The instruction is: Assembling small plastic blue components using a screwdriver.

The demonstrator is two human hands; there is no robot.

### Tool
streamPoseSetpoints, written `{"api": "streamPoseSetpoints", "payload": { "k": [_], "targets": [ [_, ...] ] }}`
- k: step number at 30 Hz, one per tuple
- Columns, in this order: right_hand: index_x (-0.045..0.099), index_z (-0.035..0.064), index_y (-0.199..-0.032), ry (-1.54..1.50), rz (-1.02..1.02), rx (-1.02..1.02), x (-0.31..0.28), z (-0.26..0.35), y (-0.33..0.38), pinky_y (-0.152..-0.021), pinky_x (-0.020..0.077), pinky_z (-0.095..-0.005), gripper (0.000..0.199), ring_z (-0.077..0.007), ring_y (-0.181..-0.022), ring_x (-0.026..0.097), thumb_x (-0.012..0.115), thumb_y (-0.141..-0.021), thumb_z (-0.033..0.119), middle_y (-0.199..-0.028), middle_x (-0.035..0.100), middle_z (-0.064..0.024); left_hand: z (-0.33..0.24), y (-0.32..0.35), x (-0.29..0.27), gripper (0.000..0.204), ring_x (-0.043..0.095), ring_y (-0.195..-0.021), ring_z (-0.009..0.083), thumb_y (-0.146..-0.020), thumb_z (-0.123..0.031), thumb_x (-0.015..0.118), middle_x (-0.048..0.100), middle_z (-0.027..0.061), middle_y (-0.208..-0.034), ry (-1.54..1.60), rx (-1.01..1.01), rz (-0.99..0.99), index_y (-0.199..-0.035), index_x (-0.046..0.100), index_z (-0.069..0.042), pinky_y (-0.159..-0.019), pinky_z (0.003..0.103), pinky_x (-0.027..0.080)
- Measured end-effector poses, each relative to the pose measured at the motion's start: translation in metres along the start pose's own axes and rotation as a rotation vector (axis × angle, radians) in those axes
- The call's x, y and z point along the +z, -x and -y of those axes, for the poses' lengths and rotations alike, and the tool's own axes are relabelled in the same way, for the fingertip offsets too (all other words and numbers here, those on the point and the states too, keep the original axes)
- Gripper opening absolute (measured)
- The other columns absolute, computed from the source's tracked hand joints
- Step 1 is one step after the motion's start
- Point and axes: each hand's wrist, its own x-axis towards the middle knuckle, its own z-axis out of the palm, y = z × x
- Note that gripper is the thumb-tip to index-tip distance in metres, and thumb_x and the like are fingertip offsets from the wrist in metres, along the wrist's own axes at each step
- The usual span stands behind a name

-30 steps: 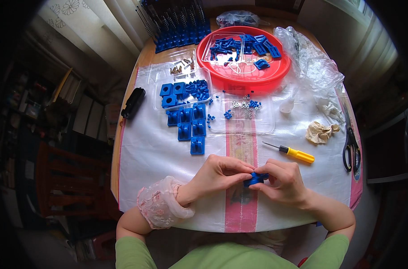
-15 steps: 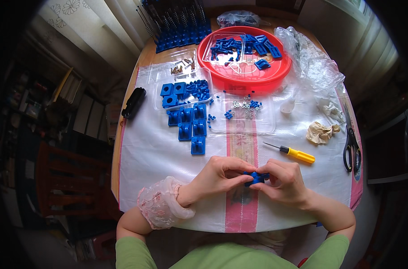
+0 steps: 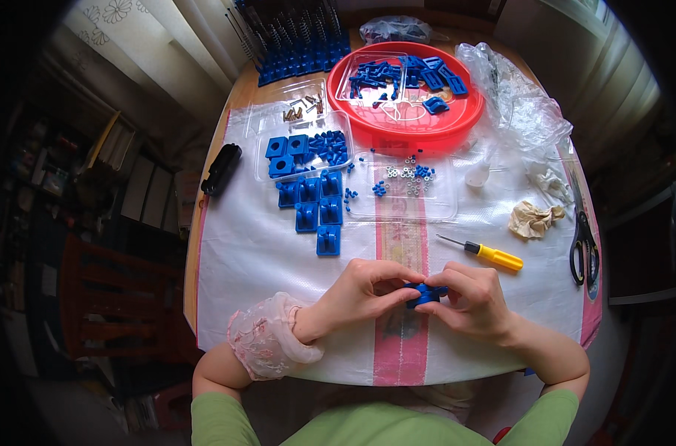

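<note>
Close to the table's near edge, above the pink stripe, my left hand [image 3: 369, 288] and my right hand [image 3: 474, 299] pinch a small blue plastic part [image 3: 427, 294] between them. Fingertips cover its two ends, so its full shape is hidden. To the left and farther off stand several blue square-based parts [image 3: 328, 241] with rounded uprights. A screwdriver [image 3: 494, 256] with a yellow handle lies just beyond my right hand.
A clear tray [image 3: 262, 169] holds blue pieces; another clear tray [image 3: 449, 212] holds tiny white rings and blue bits. A red basin [image 3: 468, 130] is behind them. Black scissors [image 3: 584, 249] and crumpled paper [image 3: 531, 221] lie right, a black case [image 3: 221, 170] left.
The blue part has turned slightly between my fingertips, and my right fingers have shifted a little. Both hands stay in the same place.
</note>
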Motion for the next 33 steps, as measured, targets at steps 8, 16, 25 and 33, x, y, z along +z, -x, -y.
{"api": "streamPoseSetpoints", "payload": {
  "k": [8, 16, 25, 33],
  "targets": [
    [0.071, 0.0082, -0.095, 0.002, -0.005, 0.001, 0.000, 0.001, 0.000, -0.055, 0.0507, -0.0356, 0.028, -0.0235, -0.065, 0.068, 0.089, -0.077, 0.019, -0.078, 0.067, -0.0056, -0.001, 0.001, 0.001, 0.023, 0.075, -0.097, 0.0138, -0.092, 0.002, 0.076, 0.079, 0.0108, -0.107, 0.052, 0.005, -0.021, -0.115, 0.076, 0.003, -0.086, 0.028, 0.062],
    [0.071, 0.0084, -0.096, 0.000, 0.012, 0.007, 0.001, 0.001, 0.001, -0.056, 0.0511, -0.0357, 0.029, -0.0235, -0.065, 0.069, 0.089, -0.077, 0.019, -0.076, 0.068, -0.0054, 0.006, 0.000, 0.002, 0.020, 0.075, -0.095, 0.0139, -0.091, 0.003, 0.077, 0.080, 0.0111, -0.105, 0.025, 0.094, -0.034, -0.111, 0.078, 0.002, -0.083, 0.027, 0.062],
    [0.071, 0.0070, -0.099, -0.002, 0.000, -0.001, 0.001, 0.000, 0.001, -0.054, 0.0514, -0.0344, 0.032, -0.0227, -0.063, 0.069, 0.090, -0.077, 0.021, -0.077, 0.069, -0.0060, 0.005, 0.000, 0.002, 0.020, 0.074, -0.090, 0.0111, -0.095, -0.001, 0.074, 0.079, 0.0098, -0.101, 0.002, 0.096, -0.024, -0.114, 0.075, 0.002, -0.078, 0.026, 0.062],
    [0.071, 0.0066, -0.100, -0.013, -0.006, 0.016, 0.001, -0.001, 0.001, -0.054, 0.0507, -0.0334, 0.034, -0.0206, -0.063, 0.068, 0.090, -0.078, 0.023, -0.078, 0.068, -0.0060, -0.001, 0.000, -0.001, 0.021, 0.073, -0.097, 0.0119, -0.096, 0.002, 0.072, 0.078, 0.0094, -0.106, 0.039, -0.020, 0.012, -0.116, 0.075, 0.004, -0.086, 0.027, 0.061]
  ]
}}
